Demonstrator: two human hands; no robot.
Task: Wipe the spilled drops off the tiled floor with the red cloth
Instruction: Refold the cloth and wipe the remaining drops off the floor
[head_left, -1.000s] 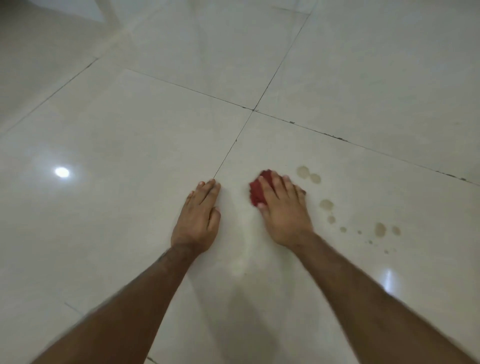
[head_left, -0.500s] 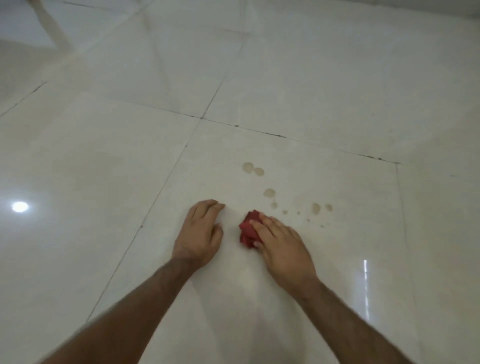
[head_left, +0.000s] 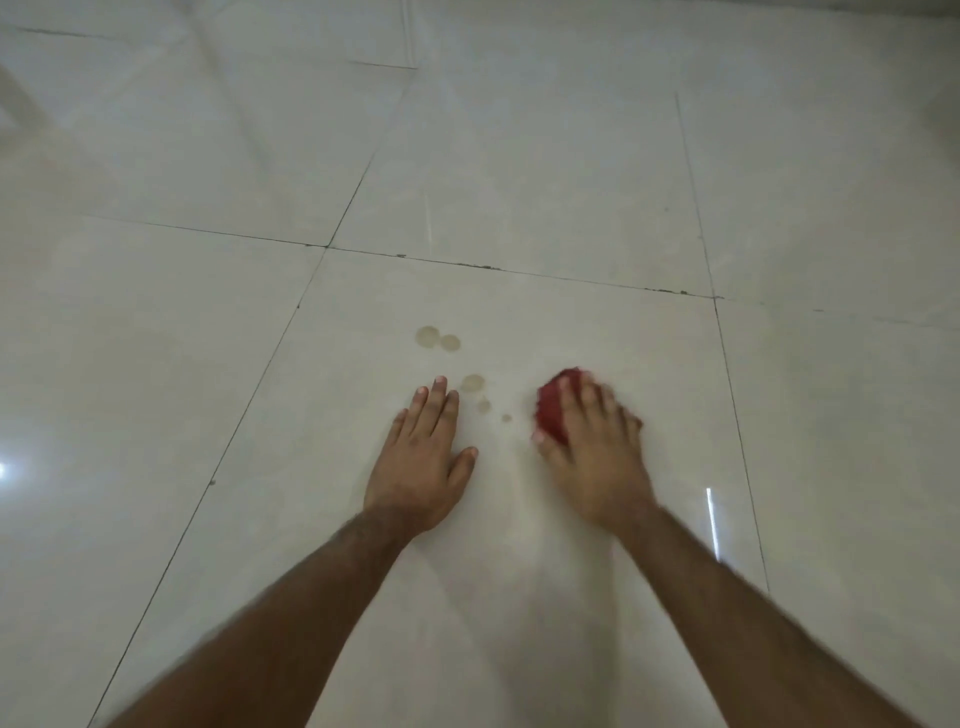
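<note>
Right hand (head_left: 592, 447): pressing down on the bunched red cloth (head_left: 553, 413), fingers spread over it, blurred.
Red cloth: on the tiled floor (head_left: 519, 182), right of the drops.
Left hand (head_left: 423, 460): flat on the tile, fingers loosely together, gripping nothing.
Drops (head_left: 438, 339): five brownish spots between the hands, the nearest just beside the left fingertips (head_left: 440, 383).

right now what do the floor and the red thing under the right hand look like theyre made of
The pale cream tiled floor looks like glazed or polished ceramic or stone tile: it mirrors light glints and has thin dark grout lines. The crumpled red cloth under the right hand looks like soft matte fabric, bunched in folds; the weave is too blurred to tell.
</note>
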